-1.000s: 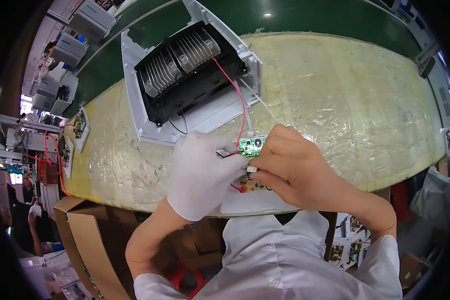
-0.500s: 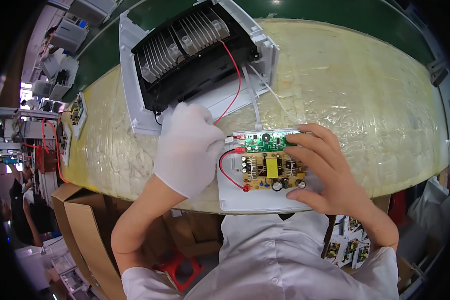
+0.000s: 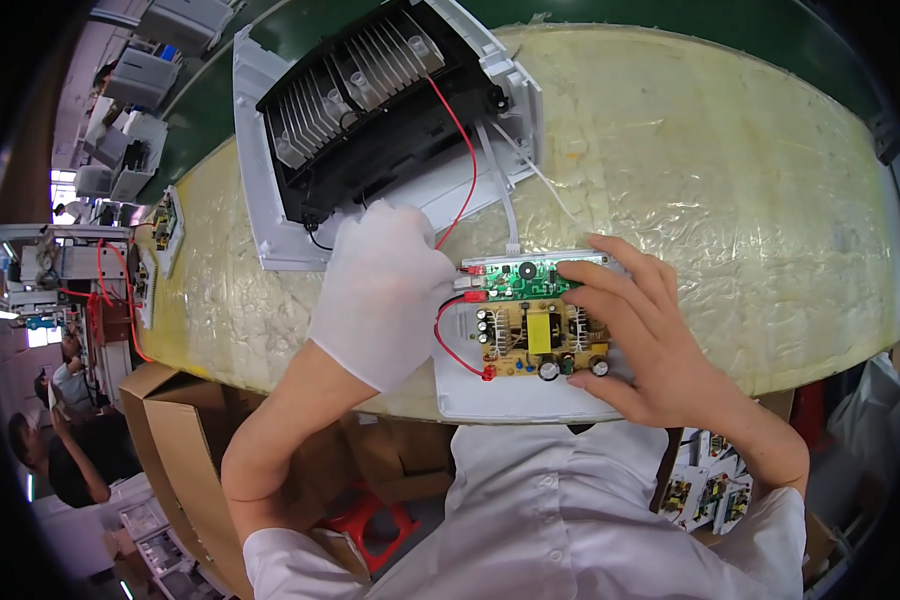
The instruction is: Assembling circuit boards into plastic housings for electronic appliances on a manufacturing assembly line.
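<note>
My left hand [image 3: 382, 290], in a white glove, rests at the left end of a small green circuit board [image 3: 518, 280], fingers at its red wire connector. My bare right hand [image 3: 642, 330] presses on the right side of that green board and of the tan power board [image 3: 540, 340] below it. Both boards lie in a white plastic tray [image 3: 510, 398] at the table's near edge. A red wire [image 3: 457, 130] and a white cable [image 3: 502, 195] run from the boards up to a white housing with a black finned heater part [image 3: 370, 95].
The yellowish wrapped work table [image 3: 730, 170] spreads to the right. A green conveyor belt [image 3: 620, 15] runs behind it. More white units and boards sit at far left [image 3: 160, 225]. Cardboard boxes [image 3: 185, 450] stand below the table edge; other people are at lower left.
My right hand moved off the middle of the boards to their right side, uncovering the tan power board. The left hand slid up and left. The view shifted slightly.
</note>
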The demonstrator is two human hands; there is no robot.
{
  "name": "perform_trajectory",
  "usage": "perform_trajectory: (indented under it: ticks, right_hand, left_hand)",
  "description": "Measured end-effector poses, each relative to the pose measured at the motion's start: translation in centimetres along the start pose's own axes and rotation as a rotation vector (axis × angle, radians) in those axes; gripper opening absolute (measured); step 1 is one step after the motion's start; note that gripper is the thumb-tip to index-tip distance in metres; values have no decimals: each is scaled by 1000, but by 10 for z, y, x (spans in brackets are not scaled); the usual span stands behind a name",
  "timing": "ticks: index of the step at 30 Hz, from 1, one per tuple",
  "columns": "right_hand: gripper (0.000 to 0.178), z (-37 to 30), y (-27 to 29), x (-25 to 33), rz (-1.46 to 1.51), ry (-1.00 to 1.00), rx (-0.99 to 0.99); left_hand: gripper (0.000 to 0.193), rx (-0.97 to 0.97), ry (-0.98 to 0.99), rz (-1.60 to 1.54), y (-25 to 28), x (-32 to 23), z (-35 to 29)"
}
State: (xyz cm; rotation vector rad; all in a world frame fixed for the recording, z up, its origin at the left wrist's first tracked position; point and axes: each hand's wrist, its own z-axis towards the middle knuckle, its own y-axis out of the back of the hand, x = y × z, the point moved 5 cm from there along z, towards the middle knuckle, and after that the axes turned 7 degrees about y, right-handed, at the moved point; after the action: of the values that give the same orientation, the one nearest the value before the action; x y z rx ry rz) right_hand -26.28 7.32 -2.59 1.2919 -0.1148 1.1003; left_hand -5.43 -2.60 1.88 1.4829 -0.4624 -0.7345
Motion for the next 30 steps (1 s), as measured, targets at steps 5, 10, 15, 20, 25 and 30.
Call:
perform_trajectory:
  ticks: [5, 10, 15, 20, 25, 30]
  right_hand:
    - [67, 1, 0, 0, 7, 6, 5]
    - [67, 0, 1, -1, 14, 3, 2]
    - [67, 3, 1, -1, 39, 22, 11]
    - [63, 5, 20, -7, 229, 33, 68]
    - [41, 54, 56, -48, -217, 300, 78]
    - [15, 81, 39, -61, -426, 694, 325]
  left_hand:
    - [5, -58, -47, -8, -5, -1, 0]
    - [3, -53, -41, 71, -8, -9, 2]
    - [4, -117, 6, -126, -12, -4, 0]
    - [10, -81, -4, -121, -6, 2, -4]
    - [50, -103, 112, -227, 11, -48, -15]
    - [61, 29, -89, -149, -21, -56, -20]
